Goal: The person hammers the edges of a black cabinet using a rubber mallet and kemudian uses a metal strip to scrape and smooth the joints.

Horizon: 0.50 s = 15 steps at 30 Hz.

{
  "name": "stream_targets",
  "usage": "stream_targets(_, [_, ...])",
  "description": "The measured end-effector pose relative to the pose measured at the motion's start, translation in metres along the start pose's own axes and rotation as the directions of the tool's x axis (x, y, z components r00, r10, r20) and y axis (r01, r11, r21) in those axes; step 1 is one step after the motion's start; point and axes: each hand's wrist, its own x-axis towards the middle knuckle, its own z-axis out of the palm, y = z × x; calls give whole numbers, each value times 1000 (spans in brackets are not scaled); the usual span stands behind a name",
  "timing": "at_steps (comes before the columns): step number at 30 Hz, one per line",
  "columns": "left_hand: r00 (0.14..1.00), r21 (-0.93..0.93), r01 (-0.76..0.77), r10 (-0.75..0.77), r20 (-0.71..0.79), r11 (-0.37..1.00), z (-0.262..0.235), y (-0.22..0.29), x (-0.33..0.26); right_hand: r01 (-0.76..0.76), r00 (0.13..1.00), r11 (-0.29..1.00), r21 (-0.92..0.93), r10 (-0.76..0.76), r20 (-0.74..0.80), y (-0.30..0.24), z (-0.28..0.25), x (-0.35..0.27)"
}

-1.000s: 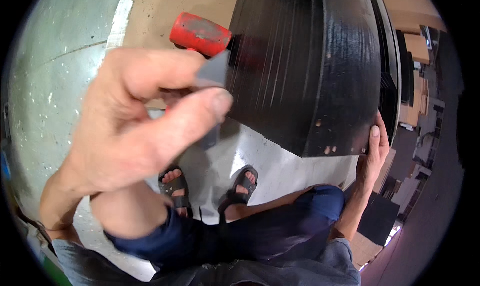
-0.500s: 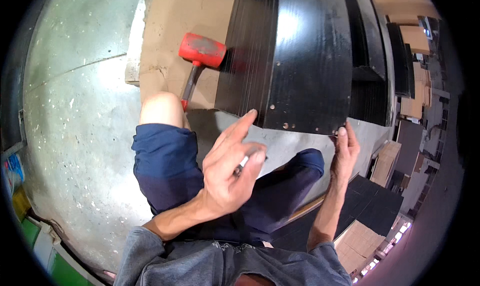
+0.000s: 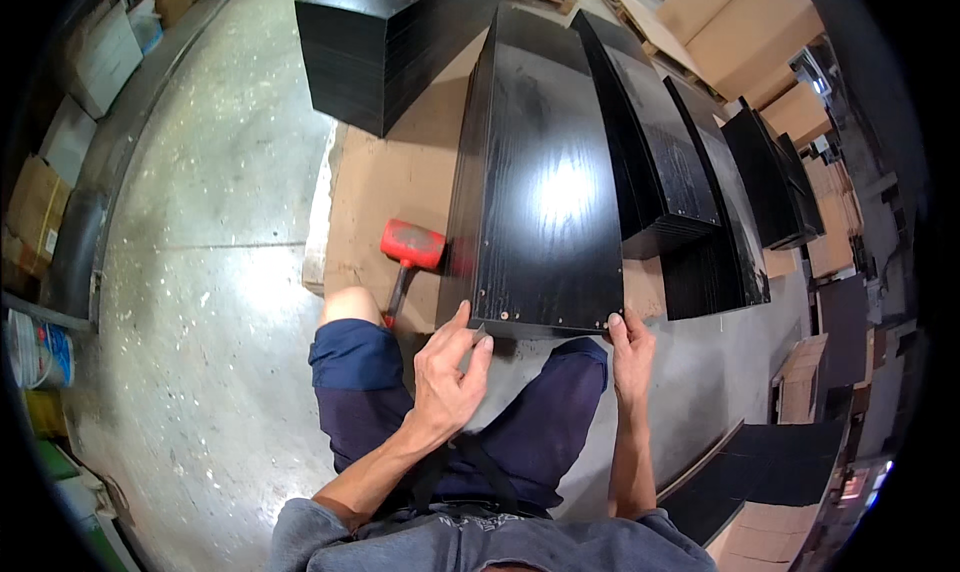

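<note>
A stack of long black wood-grain boards [image 3: 540,122] lies in front of me, its near end facing my knees. The top board has several small round holes along that end. At the near left corner is my left hand [image 3: 448,377], thumb and fingers closed around a small, thin greyish piece whose kind I cannot make out; its forefinger touches the stack's edge. My right hand [image 3: 632,360] grips the near right corner of the top board, thumb on top and fingers along the side. Left of the stack lies a red-headed mallet [image 3: 413,245] with a dark handle.
Beneath the stack is a cardboard sheet [image 3: 365,187] on a low pallet. Another black stack [image 3: 345,62] stands at the far left, and more black boards [image 3: 655,137] are at the right. Cardboard boxes [image 3: 745,22] stand far right. Grey concrete floor [image 3: 205,302] spreads to the left.
The view has shifted, showing more of the boards' far end. My left hand has come closer to the near edge of the stack; my right hand stays at its corner.
</note>
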Motion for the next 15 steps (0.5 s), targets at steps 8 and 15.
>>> stream_targets(8, [991, 116, 107, -115, 64, 987, 0, 15, 4, 93, 994, 992, -85, -97, -40, -11, -1, -5])
stream_targets(15, [951, 114, 287, -297, 85, 951, -4, 16, 6, 170, 983, 985, 40, -172, 59, 8, -14, -6])
